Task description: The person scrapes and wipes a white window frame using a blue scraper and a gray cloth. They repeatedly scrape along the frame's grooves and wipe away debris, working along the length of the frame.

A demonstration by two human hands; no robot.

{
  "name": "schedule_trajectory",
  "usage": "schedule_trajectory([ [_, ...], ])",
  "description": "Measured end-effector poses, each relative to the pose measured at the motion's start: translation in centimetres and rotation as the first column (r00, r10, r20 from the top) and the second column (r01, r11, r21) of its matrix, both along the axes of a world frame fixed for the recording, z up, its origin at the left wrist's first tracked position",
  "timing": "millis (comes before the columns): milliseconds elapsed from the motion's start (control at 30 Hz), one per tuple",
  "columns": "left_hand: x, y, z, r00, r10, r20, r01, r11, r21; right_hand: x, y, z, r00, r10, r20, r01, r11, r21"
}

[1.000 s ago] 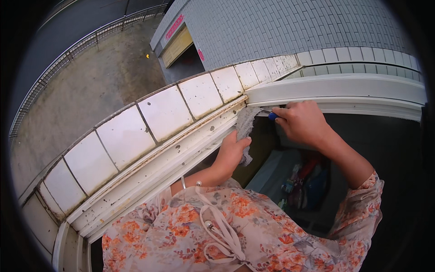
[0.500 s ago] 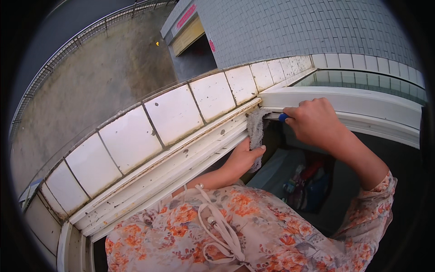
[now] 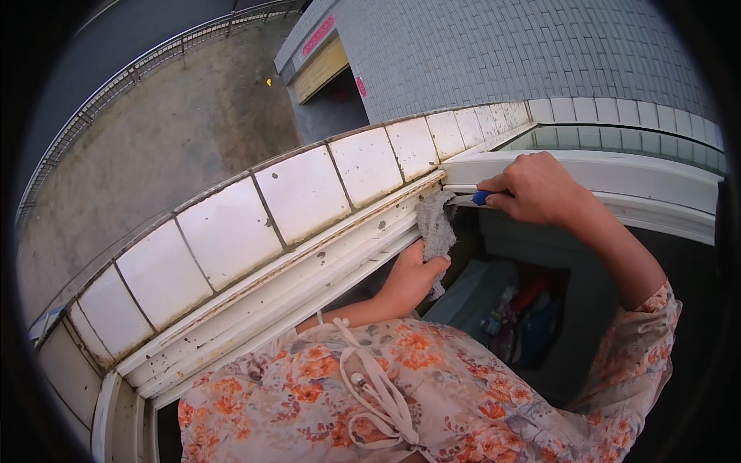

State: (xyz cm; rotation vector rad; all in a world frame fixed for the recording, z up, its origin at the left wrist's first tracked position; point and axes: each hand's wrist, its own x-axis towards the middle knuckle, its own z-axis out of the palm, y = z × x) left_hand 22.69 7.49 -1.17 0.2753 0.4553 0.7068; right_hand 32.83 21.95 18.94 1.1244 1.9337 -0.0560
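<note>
My left hand (image 3: 407,279) is closed round the lower part of a grey, fluffy rag (image 3: 438,224), thumb on top. The rag's upper end lies over the white window track (image 3: 332,258), where it meets the sliding sash frame (image 3: 602,171). From the right, my right hand (image 3: 538,189) grips a tool with a blue handle (image 3: 482,197). Its narrow metal end points left and meets the rag's upper edge; whether it is a screwdriver or a blade I cannot tell. Dark specks and grime mark the track.
White tiles (image 3: 301,193) with dirty joints form the ledge beyond the track. Outside, far below, lies a wet concrete yard (image 3: 185,131) with a railing, beside a grey tiled wall (image 3: 494,62). Under my right arm, bags (image 3: 532,324) lie in the dark interior.
The upper part of the rag has shifted slightly and bunched at the tool's tip. My right hand has moved a little left and now tilts differently; both hands keep their hold.
</note>
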Motion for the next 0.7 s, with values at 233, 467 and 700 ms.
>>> schedule_trajectory([
  [233, 2.4, 0.6, -1.8, 0.997, -0.068, 0.030, 0.067, 0.997, 0.027, -1.4, 1.3, -0.9, 0.997, 0.021, 0.076, -0.023, 0.999, 0.027],
  [467, 0.3, 0.0, -1.1, 0.998, -0.010, -0.067, 0.010, 1.000, -0.001, -0.5, 2.0, -0.2, 0.999, 0.046, 0.011, -0.045, 0.993, -0.111],
  [700, 0.1, -1.0, -1.2, 0.992, 0.095, -0.088, -0.086, 0.991, 0.099, -1.1, 1.0, 0.0, 0.997, 0.026, -0.070, -0.033, 0.995, -0.096],
])
